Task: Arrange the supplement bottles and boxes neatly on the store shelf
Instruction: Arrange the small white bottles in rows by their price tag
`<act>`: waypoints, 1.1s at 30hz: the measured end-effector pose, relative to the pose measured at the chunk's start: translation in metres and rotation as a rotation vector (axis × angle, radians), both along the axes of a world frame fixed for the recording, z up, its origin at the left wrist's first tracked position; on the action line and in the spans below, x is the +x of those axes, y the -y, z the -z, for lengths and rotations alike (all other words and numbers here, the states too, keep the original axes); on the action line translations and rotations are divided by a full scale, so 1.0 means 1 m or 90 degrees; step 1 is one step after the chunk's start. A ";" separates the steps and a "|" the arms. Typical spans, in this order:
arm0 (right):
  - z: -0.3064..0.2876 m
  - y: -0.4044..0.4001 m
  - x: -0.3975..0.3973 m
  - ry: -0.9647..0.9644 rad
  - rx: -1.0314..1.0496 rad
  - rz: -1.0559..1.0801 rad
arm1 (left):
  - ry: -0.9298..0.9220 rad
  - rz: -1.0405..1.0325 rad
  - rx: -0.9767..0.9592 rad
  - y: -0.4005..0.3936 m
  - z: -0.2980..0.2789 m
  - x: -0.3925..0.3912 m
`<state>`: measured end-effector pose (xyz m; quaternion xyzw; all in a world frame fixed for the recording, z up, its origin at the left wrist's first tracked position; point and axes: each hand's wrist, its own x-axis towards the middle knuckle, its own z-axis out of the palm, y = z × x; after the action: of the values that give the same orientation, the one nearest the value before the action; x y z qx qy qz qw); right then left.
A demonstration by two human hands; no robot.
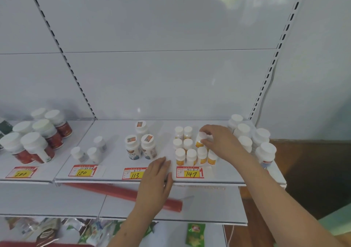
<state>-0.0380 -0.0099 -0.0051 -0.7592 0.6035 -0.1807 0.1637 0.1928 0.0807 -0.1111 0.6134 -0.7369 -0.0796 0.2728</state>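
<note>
Rt hand (216,138) pinches orange bottle (199,140) (tilted).

the left hand (157,178) lies flat, palm down, fingers straight and held close together, pointing forward and slightly to the right. the thumb lies along the right edge of the palm. the left forearm runs back from the wrist toward the lower left, bare to the frame edge.

the right hand (218,140) is set further forward than the left, back of the hand upward, wrist slightly bent. its fingers are curled, with thumb and fingertips (204,142) pinching a small bottle (199,139) at the left side of the hand, the palm behind the grip. the right forearm extends from the wrist to the lower right corner, bare.
</note>
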 end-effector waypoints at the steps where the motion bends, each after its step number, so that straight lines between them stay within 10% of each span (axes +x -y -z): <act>1: 0.001 0.002 0.002 -0.029 0.006 -0.002 | -0.007 -0.002 0.001 0.000 0.000 0.000; 26: -0.009 0.004 0.039 0.020 -0.047 -0.044 | -0.034 0.043 0.057 0.007 -0.006 0.010; 29: -0.022 -0.025 0.031 0.283 -0.039 -0.020 | -0.174 0.022 0.106 0.004 -0.028 0.008; 33: -0.031 -0.062 0.026 0.481 0.023 -0.064 | -0.674 -0.067 0.248 0.003 -0.088 -0.010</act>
<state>-0.0115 0.0519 0.0259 -0.6647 0.4658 -0.4288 0.3966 0.1823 0.0775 -0.0230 0.5646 -0.4399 -0.4971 0.4905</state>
